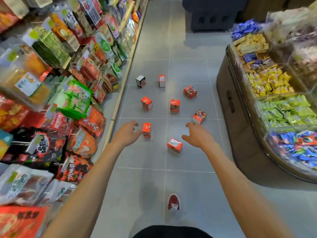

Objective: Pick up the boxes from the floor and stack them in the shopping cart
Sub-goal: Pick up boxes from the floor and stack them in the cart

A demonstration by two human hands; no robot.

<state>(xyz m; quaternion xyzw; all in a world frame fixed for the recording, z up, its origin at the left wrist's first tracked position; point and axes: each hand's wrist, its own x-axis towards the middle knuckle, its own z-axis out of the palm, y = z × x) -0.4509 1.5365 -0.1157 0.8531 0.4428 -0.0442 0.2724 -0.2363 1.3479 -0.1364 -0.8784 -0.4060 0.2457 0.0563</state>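
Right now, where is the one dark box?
Head view: the dark box stands on the floor at the group's far left, beside the shelf base, a red-topped box to its right.

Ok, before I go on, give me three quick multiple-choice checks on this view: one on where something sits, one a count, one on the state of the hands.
1. Where is the dark box?
A. At the far left of the group, near the shelf edge
B. Beside the shoe
C. On the right-hand bin

2. How many boxes are on the floor?
A. Five
B. Eight
C. Twelve

3. What is the state of the left hand and right hand?
A. Both grip boxes
B. Both reach out with fingers spread, holding nothing
C. Only the right grips a box

Answers: 1 A, it stands in the far row at left, by the shelf. 2 B, eight can be counted on the tiles. 3 B, no box is in either hand.
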